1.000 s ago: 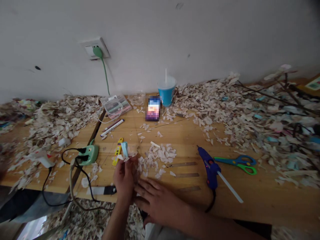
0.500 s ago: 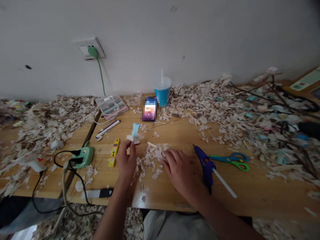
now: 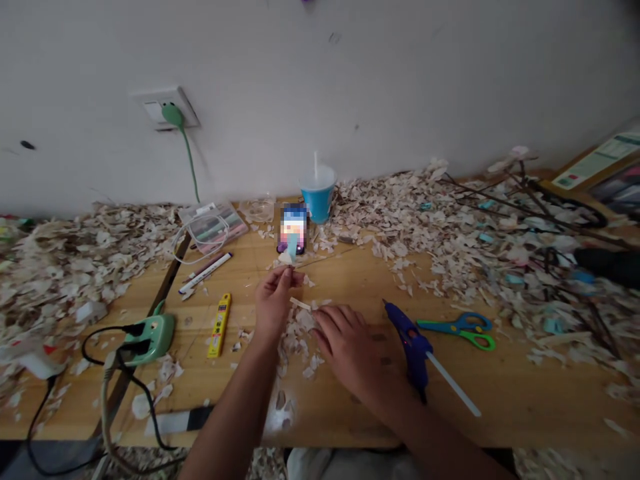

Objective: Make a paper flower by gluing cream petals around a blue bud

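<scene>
"What sort of room is this?"

"A craft workshop, I'd say. See the glue gun (image 3: 409, 340) and scissors (image 3: 459, 325), right of the worktop's (image 3: 505, 400) middle."

"And all these pale flakes (image 3: 400, 200)?"

"Banked along the back edge, with more below the front edge. That's a making room. There's a power strip (image 3: 159, 337) left of the middle, too."

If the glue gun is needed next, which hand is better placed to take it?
Likely the right hand: it is nearer the glue gun, while the left hand holds a blue-and-white piece.

Scraps (image 3: 299, 341) left of glue gun (image 3: 414, 348), scissors (image 3: 454, 327) right
</scene>
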Tool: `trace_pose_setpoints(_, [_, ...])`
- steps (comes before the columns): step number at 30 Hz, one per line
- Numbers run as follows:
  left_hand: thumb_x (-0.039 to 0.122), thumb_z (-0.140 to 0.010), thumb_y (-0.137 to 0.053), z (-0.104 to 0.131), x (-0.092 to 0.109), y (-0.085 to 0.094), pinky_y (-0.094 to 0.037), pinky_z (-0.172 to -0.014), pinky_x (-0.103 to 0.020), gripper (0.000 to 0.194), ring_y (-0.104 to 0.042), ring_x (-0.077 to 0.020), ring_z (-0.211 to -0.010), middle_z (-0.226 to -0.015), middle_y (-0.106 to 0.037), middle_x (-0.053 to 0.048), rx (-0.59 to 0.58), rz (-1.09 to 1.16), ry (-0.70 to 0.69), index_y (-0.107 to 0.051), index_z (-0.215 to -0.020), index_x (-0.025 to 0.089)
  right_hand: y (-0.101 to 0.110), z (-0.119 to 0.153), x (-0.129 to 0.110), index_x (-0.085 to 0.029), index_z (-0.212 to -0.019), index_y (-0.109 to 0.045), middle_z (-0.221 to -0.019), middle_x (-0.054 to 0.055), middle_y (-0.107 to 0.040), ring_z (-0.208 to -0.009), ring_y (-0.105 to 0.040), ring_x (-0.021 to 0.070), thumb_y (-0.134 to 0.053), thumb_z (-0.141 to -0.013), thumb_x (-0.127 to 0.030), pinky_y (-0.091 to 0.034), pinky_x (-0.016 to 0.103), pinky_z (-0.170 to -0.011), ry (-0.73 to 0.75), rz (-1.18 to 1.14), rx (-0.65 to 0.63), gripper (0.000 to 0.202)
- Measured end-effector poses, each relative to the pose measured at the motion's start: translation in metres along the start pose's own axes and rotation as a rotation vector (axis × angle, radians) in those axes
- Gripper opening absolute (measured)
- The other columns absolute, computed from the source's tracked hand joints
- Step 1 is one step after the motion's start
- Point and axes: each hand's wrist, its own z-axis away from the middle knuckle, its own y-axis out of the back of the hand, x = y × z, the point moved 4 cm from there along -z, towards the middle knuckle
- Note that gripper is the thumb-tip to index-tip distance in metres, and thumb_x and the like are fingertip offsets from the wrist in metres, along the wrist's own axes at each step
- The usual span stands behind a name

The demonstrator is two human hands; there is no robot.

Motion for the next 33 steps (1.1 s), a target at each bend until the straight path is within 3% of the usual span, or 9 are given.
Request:
trace_pose_setpoints(2, [0.048, -0.083, -0.071, -0.003, -0.002, 0.003, -0.055, -0.078, -0.029, 0.034, -0.07, -0.0148, -0.074, -0.081, -0.076, -0.005, 0.037, 0.035, 0.011, -0.071, -0.097, 0.017, -0.006, -0.005, -0.006, -0.021, -0.119, -0.064, -0.117, 0.009, -0.069, -0.108, -0.057, 0.0278, -0.062, -0.096, -0.023, -0.043, 0.042, -0.088, 0.01, -0.007, -0.013, 0.024])
trace_pose_setpoints(6, [0.047, -0.082, -0.073, -0.006, -0.005, 0.003, -0.054, -0.076, -0.028, 0.033, -0.069, -0.0135, -0.072, -0.078, -0.075, -0.003, 0.045, 0.047, 0.02, -0.071, -0.096, 0.017, -0.015, -0.012, -0.009, -0.021, -0.103, -0.067, -0.1, 0.008, -0.072, -0.097, -0.058, 0.0272, -0.063, -0.095, -0.019, -0.041, 0.041, -0.081, -0.011, -0.044, -0.002, 0.009])
trace_pose_setpoints(12, [0.047, -0.08, -0.075, -0.002, -0.008, -0.001, -0.055, -0.076, -0.029, 0.032, -0.07, -0.0154, -0.073, -0.08, -0.076, -0.004, -0.018, 0.012, 0.044, -0.072, -0.093, 0.017, -0.007, -0.006, 0.009, -0.023, -0.101, -0.068, -0.099, 0.006, -0.072, -0.097, -0.06, 0.0258, -0.056, -0.096, -0.014, -0.043, 0.043, -0.086, -0.088, -0.237, 0.115, 0.016])
trace_pose_setpoints(20, [0.05, -0.074, -0.079, -0.001, -0.005, -0.008, -0.055, -0.07, -0.029, 0.037, -0.071, -0.017, -0.069, -0.078, -0.078, -0.007, -0.149, -0.035, 0.176, -0.073, -0.087, 0.016, -0.009, -0.001, 0.031, -0.023, -0.136, -0.05, -0.105, 0.007, -0.066, -0.089, -0.069, 0.018, -0.049, -0.101, -0.025, -0.059, 0.03, -0.074, -0.319, -0.662, 0.376, 0.036])
trace_pose_setpoints(26, [0.053, -0.071, -0.081, 0.001, -0.004, -0.011, -0.058, -0.074, -0.033, 0.039, -0.073, -0.0197, -0.071, -0.078, -0.078, -0.007, -0.253, -0.056, 0.253, -0.072, -0.082, 0.017, -0.008, -0.001, 0.035, -0.023, -0.11, -0.062, -0.102, 0.005, -0.064, -0.082, -0.068, 0.0156, -0.053, -0.099, -0.027, -0.059, 0.029, -0.072, -0.364, -0.838, 0.437, 0.015])
trace_pose_setpoints(33, [0.048, -0.07, -0.084, 0.006, -0.008, -0.013, -0.057, -0.085, -0.037, 0.036, -0.076, -0.0233, -0.084, -0.085, -0.08, -0.008, -0.273, -0.02, 0.28, -0.068, -0.083, 0.018, 0.0, -0.005, 0.033, -0.023, -0.098, -0.06, -0.093, 0.004, -0.065, -0.086, -0.065, 0.0177, -0.055, -0.096, -0.025, -0.056, 0.031, -0.077, -0.341, -0.845, 0.472, 0.005])
